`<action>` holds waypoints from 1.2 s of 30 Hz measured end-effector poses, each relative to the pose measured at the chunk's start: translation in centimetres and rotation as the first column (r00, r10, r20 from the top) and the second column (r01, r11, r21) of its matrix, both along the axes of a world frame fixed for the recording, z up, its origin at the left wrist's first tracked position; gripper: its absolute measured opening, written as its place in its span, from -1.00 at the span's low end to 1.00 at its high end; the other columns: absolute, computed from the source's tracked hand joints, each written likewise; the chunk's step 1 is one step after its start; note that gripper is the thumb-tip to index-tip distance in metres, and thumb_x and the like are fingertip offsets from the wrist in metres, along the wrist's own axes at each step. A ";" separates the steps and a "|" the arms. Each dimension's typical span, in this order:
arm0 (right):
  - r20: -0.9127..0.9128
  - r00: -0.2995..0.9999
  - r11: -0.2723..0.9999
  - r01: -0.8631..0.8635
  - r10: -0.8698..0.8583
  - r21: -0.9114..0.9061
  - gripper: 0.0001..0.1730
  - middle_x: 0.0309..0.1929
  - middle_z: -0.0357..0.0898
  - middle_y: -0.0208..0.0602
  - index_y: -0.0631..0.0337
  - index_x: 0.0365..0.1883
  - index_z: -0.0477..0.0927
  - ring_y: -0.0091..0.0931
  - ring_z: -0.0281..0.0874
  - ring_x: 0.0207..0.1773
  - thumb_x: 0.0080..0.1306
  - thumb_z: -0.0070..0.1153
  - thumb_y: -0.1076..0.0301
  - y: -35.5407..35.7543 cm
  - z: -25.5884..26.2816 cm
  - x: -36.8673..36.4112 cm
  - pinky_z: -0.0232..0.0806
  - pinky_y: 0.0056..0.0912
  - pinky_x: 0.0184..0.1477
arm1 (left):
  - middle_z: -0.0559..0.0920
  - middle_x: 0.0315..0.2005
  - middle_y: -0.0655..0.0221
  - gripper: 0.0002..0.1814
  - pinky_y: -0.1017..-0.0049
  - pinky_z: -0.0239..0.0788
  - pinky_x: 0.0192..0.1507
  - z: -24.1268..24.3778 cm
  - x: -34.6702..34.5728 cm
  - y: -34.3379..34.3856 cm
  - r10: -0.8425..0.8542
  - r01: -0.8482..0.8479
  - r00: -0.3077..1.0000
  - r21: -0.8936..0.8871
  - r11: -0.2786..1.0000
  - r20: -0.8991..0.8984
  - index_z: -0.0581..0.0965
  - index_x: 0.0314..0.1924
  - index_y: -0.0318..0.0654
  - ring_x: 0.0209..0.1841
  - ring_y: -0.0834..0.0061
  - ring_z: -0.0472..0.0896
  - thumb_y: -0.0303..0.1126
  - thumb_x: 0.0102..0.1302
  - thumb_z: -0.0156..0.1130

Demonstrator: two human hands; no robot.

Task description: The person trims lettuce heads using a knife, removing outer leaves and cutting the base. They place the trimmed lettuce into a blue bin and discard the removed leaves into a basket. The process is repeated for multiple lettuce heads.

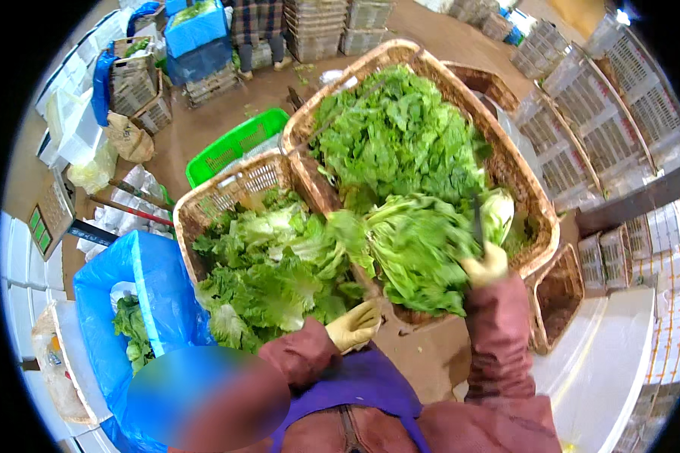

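My right hand [487,265], in a pale yellow glove, grips a knife [478,223] whose dark blade points away from me. Against that hand lies a blurred head of leafy lettuce [425,249], at the near side of a large crate [547,226] heaped with green lettuce [396,130]. A pale lettuce base [497,212] shows just right of the blade. My left hand [356,327], gloved too, has nothing visible in it, its fingers loosely bent, beside the near edge of a smaller crate [182,238] full of loose lettuce leaves [272,277].
Left of me stands a box lined with blue plastic [170,294], with greens inside. Beyond the crates are a green plastic basket [232,141] and a person's legs [260,54]. Stacked crates [595,113] and a white foam box [600,357] stand at the right.
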State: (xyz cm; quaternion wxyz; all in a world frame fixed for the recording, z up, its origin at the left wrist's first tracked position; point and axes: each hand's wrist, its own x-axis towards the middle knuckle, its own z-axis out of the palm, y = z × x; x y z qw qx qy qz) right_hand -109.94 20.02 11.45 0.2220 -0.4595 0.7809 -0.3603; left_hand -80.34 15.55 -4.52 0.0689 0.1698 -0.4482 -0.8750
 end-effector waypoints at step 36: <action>0.290 0.522 0.310 -0.779 0.802 0.545 -0.60 -0.12 0.52 -0.05 0.11 0.10 0.42 -0.13 0.50 -0.11 0.27 -0.04 0.35 -7.3 -7.8 15.7 0.35 -0.12 -0.09 | 0.44 0.16 0.30 -0.21 0.40 0.15 0.27 10.9 19.5 -2.4 0.400 -0.277 0.881 -0.409 0.870 0.254 0.27 0.29 -0.35 0.18 0.47 0.38 -0.27 0.08 0.38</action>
